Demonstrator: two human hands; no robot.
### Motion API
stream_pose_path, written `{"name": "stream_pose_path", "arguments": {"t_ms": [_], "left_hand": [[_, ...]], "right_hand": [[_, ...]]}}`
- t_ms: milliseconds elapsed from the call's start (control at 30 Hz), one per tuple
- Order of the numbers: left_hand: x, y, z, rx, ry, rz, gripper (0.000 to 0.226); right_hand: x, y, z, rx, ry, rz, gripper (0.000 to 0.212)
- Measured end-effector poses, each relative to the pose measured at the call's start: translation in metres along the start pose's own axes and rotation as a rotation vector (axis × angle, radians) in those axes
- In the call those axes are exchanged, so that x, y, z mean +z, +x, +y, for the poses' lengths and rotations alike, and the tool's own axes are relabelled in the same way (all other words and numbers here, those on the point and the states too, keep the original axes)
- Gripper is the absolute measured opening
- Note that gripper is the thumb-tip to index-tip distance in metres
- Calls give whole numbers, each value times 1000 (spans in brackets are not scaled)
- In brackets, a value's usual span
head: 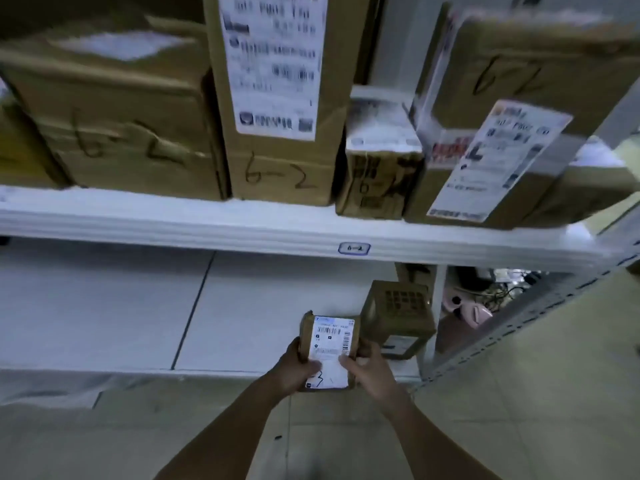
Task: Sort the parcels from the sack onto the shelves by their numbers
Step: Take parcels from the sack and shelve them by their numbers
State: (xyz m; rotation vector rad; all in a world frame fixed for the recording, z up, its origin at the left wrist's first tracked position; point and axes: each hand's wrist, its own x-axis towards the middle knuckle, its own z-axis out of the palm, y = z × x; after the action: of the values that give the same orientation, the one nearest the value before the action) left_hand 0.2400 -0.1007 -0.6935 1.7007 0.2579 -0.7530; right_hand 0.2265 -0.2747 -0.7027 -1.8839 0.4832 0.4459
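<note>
White shelf (242, 223); hands grip cardboard parcel (329, 351).

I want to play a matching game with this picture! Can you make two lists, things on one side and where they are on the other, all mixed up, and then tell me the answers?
Things:
1. small parcel with the white label
2. tall box marked 6-2
3. small blue tag reading 6-2
4. brown carton with the dark grid print

Places:
A. stuck on the front edge of the upper shelf
B. standing on the upper shelf
C. held between the left hand and right hand
D. sitting on the lower shelf

Pairs: 1-C, 2-B, 3-A, 4-D
</note>
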Motion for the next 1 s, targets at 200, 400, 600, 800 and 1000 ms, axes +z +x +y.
{"name": "stream_pose_path", "arguments": {"t_ms": [200,400,600,800,1000], "left_hand": [[33,103,-84,156,34,33,55],[53,171,-136,360,149,150,59],[61,206,-168,436,239,267,65],[69,220,-172,384,321,337,63],[74,237,-165,342,347,409,54]], "right_hand": [[24,89,103,-91,35,150,52],[42,138,165,-230,-99,269,59],[54,160,199,-313,-223,348,54],[65,170,208,-261,-61,450,39],[72,188,207,-131,299,517,25]]}}
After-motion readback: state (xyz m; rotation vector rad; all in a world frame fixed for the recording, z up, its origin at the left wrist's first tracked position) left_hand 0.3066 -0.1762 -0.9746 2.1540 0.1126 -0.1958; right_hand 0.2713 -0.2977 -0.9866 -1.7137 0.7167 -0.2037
